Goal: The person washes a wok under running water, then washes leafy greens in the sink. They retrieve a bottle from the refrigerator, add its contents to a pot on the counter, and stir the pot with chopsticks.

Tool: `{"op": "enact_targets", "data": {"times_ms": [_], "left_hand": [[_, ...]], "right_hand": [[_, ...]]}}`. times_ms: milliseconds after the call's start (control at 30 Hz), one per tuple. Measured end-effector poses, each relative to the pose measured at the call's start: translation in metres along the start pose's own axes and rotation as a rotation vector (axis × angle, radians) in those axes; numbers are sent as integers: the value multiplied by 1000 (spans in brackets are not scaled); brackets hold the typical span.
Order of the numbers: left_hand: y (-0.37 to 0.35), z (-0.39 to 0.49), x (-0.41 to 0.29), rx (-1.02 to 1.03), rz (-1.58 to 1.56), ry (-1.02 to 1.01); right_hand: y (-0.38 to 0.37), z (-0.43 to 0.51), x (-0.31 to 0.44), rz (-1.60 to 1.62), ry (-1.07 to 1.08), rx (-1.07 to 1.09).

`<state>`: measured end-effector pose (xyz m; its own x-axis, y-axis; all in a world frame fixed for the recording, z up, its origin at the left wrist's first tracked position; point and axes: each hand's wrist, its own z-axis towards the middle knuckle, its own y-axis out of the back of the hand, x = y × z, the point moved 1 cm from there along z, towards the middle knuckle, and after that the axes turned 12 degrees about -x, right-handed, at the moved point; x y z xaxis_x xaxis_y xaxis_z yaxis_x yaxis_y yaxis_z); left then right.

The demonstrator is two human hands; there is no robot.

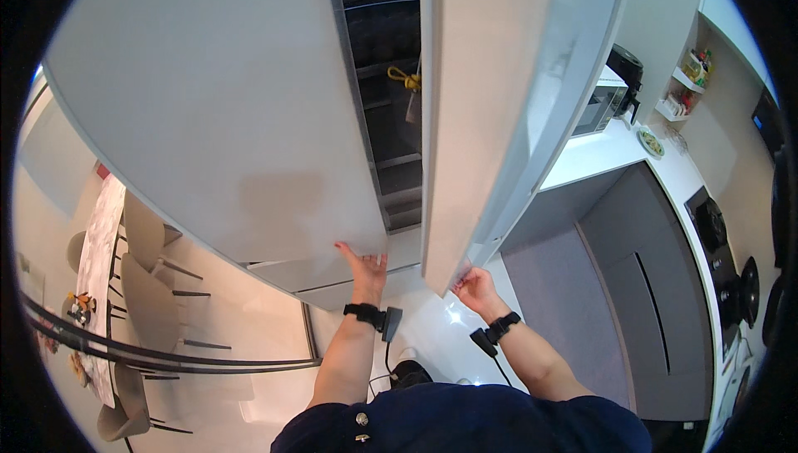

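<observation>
Two tall cabinet doors stand before me, a broad pale grey one (218,110) on the left and a pale one (480,97) on the right that is swung out. My left hand (368,269) is at the lower edge of the left door, its fingers partly hidden behind the edge and the thumb on the face. At the bottom corner of the right door is my right hand (475,291), fingers curled at its edge. Between the doors shows a dark interior (389,129) with shelf-like ledges and a yellow cord (405,78) tied in a loop. Both wrists bear black straps with small devices.
On the right, a white counter (592,157) carries a microwave (601,104), a black air fryer (625,73), a plate of food (651,142) and a black hob (714,235). Grey chairs (149,297) line a marble-patterned table (100,247) at left. Cables hang from both wrist devices.
</observation>
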<state>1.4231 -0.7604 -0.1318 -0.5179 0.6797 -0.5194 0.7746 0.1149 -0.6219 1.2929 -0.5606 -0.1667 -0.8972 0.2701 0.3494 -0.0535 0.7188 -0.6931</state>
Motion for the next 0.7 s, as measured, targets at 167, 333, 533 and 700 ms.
{"op": "enact_targets", "data": {"times_ms": [167,333,533,700], "left_hand": [[58,-60,3,8,104,-2],[132,-102,-20,-98,142,105],[212,-133,-53,132,-32,-43],[268,-156,-88,67,818,-861]], "right_hand": [[39,-50,20,-211,114,-31],[73,-74,37,-307,227,-102],[93,-80,48,-315,262,-63],[130,-68,50,-220,93,-172]]}}
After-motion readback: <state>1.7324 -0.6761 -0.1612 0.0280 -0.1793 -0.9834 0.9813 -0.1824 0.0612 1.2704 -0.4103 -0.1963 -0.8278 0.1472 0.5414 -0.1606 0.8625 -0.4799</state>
